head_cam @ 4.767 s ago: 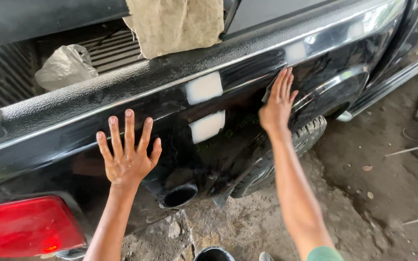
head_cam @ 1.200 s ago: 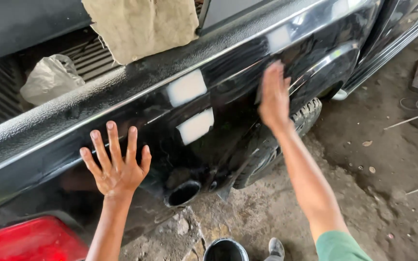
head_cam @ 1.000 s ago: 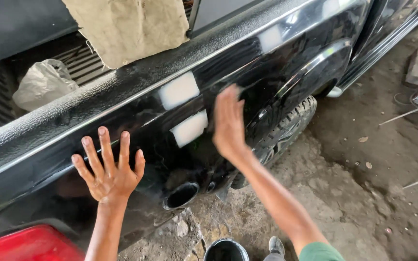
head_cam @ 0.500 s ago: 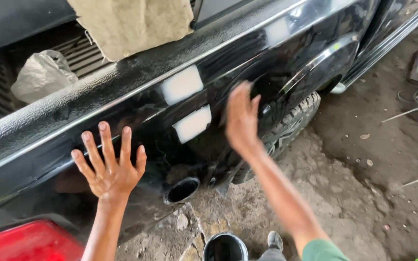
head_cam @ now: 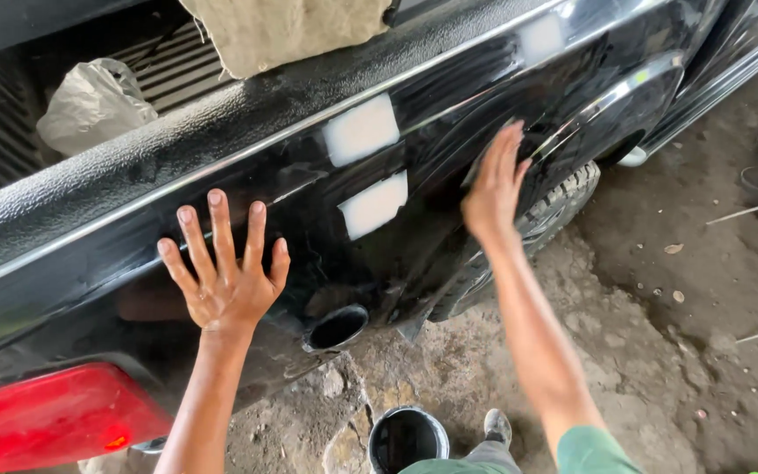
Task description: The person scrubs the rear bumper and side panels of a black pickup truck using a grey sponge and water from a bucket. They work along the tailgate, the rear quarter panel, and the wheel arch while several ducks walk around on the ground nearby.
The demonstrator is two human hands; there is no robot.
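Panel: we see a glossy black truck side panel (head_cam: 432,189) running across the view, its long axis rising from the lower left to the upper right.
Left hand: our left hand (head_cam: 224,274) lies flat on the panel, fingers (head_cam: 218,230) spread wide apart and pointing up — holding nothing.
Right hand: our right hand (head_cam: 495,184) presses flat on the panel just ahead of the wheel arch, fingers close together and pointing up and to the right, gripping nothing.
Upper edge: a textured black bed rail (head_cam: 177,140) caps the panel, with a thin bright trim line below it following the same slant.
Patches: two pale rectangular patches (head_cam: 370,167) sit between our hands, one above the other, a third smaller one farther up the panel.
Lower edge: the panel's bottom edge ends above a round black pipe opening (head_cam: 337,326); a tyre (head_cam: 559,202) shows just below the right hand.
Left end: a red tail light (head_cam: 50,417) closes the panel at the lower left.
Truck bed: a crumpled grey plastic bag (head_cam: 94,101) lies in the ribbed bed, and a tan cloth (head_cam: 287,31) hangs over the rail.
Open room: bare dirt ground (head_cam: 660,351) stretches to the right and below — a black bucket (head_cam: 407,439) and our shoe (head_cam: 496,427) stand near the bottom edge.
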